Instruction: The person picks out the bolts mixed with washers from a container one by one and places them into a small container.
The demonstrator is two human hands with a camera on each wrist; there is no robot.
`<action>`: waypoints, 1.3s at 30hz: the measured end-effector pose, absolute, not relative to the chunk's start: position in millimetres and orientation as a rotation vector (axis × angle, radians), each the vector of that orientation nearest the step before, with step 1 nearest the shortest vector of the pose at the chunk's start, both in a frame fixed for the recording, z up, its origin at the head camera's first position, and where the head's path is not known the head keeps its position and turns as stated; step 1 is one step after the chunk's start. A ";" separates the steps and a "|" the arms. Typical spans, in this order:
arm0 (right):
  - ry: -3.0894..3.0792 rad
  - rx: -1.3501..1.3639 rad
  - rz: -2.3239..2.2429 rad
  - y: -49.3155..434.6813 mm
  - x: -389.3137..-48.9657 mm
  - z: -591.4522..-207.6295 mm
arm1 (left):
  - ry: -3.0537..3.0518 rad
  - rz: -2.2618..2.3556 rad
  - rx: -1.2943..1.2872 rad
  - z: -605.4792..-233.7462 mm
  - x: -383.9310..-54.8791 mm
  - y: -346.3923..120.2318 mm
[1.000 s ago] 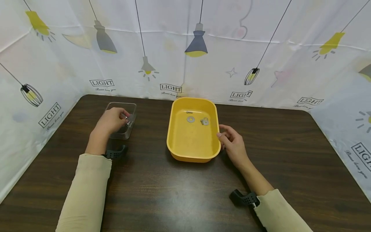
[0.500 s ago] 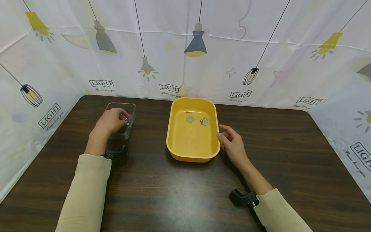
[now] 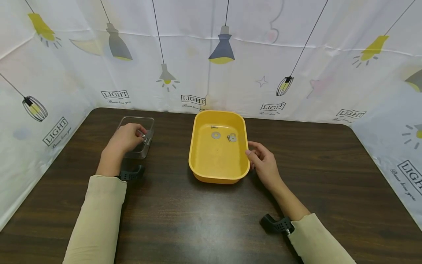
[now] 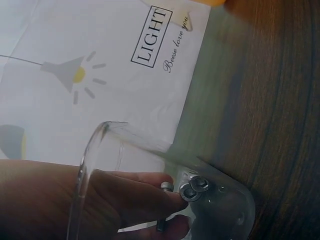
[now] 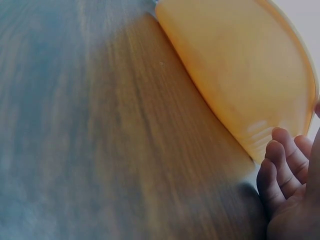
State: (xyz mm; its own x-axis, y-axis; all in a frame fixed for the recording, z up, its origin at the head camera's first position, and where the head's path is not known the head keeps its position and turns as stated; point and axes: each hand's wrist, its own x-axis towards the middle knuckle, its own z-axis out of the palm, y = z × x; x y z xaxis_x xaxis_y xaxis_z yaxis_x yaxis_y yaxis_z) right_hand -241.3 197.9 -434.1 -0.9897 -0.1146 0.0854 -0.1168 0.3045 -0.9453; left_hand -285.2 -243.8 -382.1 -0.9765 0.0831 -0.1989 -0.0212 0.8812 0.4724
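Note:
My left hand (image 3: 126,138) reaches into a clear plastic box (image 3: 149,123) at the table's left. In the left wrist view its fingertips pinch a small metal bolt (image 4: 167,186); two more bolts with socket heads (image 4: 194,189) lie right beside the fingers. My right hand (image 3: 265,165) holds the right side of a yellow tray (image 3: 219,161), thumb at the rim and fingers along the outer wall (image 5: 240,65). Inside the tray, toward its far end, lie a screw (image 3: 214,127), a large flat washer (image 3: 215,135) and a small cluster of washers (image 3: 233,137) with another screw (image 3: 229,138).
The dark wooden table (image 3: 197,223) ends at the back against a white cloth (image 3: 184,44) printed with lamps. This cloth also hangs along the left and right sides. Black straps (image 3: 132,174) circle both wrists.
Both hands keep their places, the left in the clear box and the right at the tray. The whole view drifts very slightly.

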 end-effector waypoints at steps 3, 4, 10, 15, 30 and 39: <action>-2.540 0.226 1.835 198.3 -241.3 -434.1 | 2.837 0.716 0.052 -381.7 -285.0 -242.7; -2.541 0.228 1.835 198.4 -241.3 -434.1 | 2.836 0.716 0.054 -381.4 -285.0 -242.5; -2.547 0.235 1.827 198.4 -242.0 -433.9 | 2.820 0.721 0.061 -379.9 -284.4 -242.6; -2.563 0.240 1.819 198.5 -243.5 -434.2 | 2.812 0.726 0.054 -380.2 -284.2 -244.0; -2.570 0.249 1.816 198.6 -242.3 -433.2 | 2.824 0.725 0.072 -380.5 -284.6 -244.1; -2.572 0.246 1.810 199.4 -242.2 -435.2 | 2.817 0.728 0.056 -381.1 -284.1 -243.4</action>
